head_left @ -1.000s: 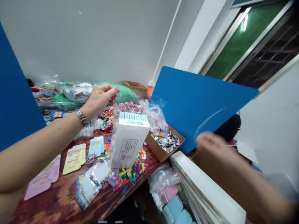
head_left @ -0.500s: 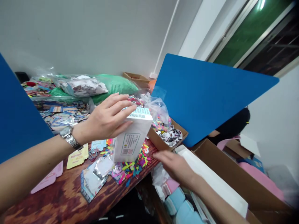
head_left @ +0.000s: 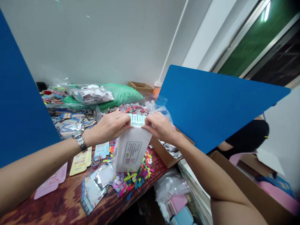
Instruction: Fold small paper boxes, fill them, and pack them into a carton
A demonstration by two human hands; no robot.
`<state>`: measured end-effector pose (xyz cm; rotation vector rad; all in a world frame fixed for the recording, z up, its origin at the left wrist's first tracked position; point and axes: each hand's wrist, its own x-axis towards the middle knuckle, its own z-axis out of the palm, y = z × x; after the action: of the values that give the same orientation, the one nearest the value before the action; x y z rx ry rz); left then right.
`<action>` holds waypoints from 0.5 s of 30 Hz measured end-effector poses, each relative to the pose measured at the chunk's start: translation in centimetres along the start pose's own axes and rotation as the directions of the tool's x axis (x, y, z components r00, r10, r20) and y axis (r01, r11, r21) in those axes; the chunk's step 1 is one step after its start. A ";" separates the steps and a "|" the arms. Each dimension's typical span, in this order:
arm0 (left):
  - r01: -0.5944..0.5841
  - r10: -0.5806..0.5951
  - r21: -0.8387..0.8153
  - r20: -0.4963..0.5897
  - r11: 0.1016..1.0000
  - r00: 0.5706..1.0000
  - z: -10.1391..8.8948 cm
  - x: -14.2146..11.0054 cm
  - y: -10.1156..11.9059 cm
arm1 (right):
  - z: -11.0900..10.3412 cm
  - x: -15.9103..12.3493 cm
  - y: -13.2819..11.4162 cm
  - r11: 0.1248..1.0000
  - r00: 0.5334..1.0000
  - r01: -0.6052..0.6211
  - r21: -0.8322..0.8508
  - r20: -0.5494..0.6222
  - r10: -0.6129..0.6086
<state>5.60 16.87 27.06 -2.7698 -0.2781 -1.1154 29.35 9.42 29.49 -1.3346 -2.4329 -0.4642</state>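
A white paper bag (head_left: 133, 148) with a printed panel on its front stands on the wooden table, leaning slightly. My left hand (head_left: 114, 125) grips the left end of its blue-printed top edge, thumb below and curled fingers above. At the right end of that same edge, my right hand (head_left: 160, 126) pinches with bent fingers. Around the bag's base lie small bright coloured pieces (head_left: 134, 179). Silvery-blue card packets (head_left: 93, 192) rest in front of it, and yellow cards (head_left: 81, 161), light-blue cards (head_left: 102, 150) and pink cards (head_left: 51, 184) lie to the left.
Behind my hands are a clear bag of white pieces (head_left: 93, 94) and a green bag (head_left: 125, 94). Blue panels rise at left (head_left: 23, 103) and right (head_left: 211, 106). A cardboard box of cut-outs (head_left: 164, 153) sits by the table's right edge; a larger carton (head_left: 234, 175) stands beyond.
My right hand has come up from beside the table onto the bag's top edge. My left hand has gone from lying over the top to pinching it. The view has shifted slightly.
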 end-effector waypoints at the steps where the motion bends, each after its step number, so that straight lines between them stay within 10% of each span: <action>1: -0.007 0.007 0.012 -0.016 1.000 1.000 0.0 0.0 0.0 | -0.3 0.0 0.1 0.999 1.000 -0.006 0.031 -0.019 0.007; 8: 0.010 -0.007 0.045 -0.075 0.999 0.997 0.1 -0.1 -0.8 | -3.2 3.0 0.5 0.979 0.935 -0.125 -0.163 -0.351 0.060; 15: -0.120 0.225 0.339 -0.290 0.933 0.930 0.4 -1.1 2.6 | -1.7 9.4 2.2 0.851 0.979 -0.186 -0.490 -0.170 0.116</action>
<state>5.65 14.33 25.87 -2.2406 -0.1495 -1.3235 26.67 16.83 35.38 -1.6155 -2.1474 -1.1717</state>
